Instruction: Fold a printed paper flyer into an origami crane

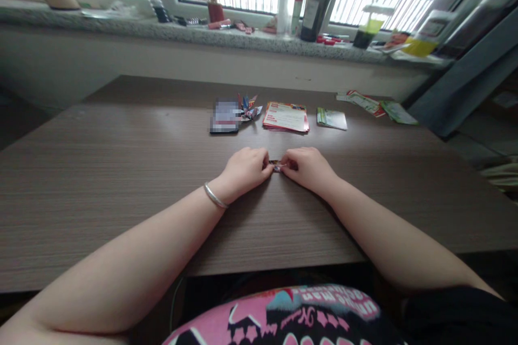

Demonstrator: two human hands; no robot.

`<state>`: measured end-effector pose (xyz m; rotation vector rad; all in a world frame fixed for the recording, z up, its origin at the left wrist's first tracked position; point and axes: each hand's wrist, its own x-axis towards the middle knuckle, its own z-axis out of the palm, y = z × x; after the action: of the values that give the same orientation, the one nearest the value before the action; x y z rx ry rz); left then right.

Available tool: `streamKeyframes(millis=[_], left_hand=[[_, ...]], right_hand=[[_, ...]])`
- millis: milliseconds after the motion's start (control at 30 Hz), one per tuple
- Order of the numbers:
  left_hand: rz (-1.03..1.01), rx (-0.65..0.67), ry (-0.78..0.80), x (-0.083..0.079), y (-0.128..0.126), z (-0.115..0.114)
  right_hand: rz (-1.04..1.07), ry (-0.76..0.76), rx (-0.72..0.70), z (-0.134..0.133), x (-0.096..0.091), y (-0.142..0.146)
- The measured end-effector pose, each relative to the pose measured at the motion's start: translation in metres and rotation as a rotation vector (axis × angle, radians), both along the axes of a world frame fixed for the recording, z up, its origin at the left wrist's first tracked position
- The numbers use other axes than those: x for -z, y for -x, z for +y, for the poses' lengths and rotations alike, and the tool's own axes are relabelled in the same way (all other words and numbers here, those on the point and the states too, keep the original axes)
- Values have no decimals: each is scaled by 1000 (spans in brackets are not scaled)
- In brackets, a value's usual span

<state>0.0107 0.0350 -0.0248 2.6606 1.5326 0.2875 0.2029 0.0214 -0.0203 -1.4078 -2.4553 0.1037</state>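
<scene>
A small piece of folded printed paper point(276, 167) lies at the middle of the table, mostly covered by my fingers. My left hand point(246, 170) pinches its left end, with fingers curled down to the tabletop. At the right end, the thumb and fingers of my right hand point(311, 168) are closed on the same piece. Just beyond my hands sits a stack of red-edged printed sheets point(285, 117). Folded paper shapes point(250, 110) in blue, red and white are to its left, beside a dark-edged flat rectangle point(225, 117) whose face is blurred out.
A smaller stack of green-and-white cards point(332, 118) lies right of the sheets. Loose printed papers point(366, 103) are near the table's far right edge. Bottles, a dark cup point(318, 8) and small items crowd the stone windowsill point(259, 38). A grey curtain point(469, 75) hangs at right.
</scene>
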Motion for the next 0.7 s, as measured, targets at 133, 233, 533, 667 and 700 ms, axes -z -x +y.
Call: streamKeyframes(millis=[133, 233, 533, 667, 700], left_hand=[[-21, -26, -1, 1, 1, -1], [-23, -15, 13, 0, 1, -1], [-32, -10, 19, 1, 0, 0], [-27, -19, 32, 1, -1, -1], [-27, -21, 35, 0, -1, -2]], right_hand=[[-56, -27, -101, -6, -2, -4], [-132, -42, -103, -10, -5, -3], [-252, -46, -70, -17, -12, 3], [-273, -49, -41, -16, -13, 5], [-278, -48, -34, -16, -14, 5]])
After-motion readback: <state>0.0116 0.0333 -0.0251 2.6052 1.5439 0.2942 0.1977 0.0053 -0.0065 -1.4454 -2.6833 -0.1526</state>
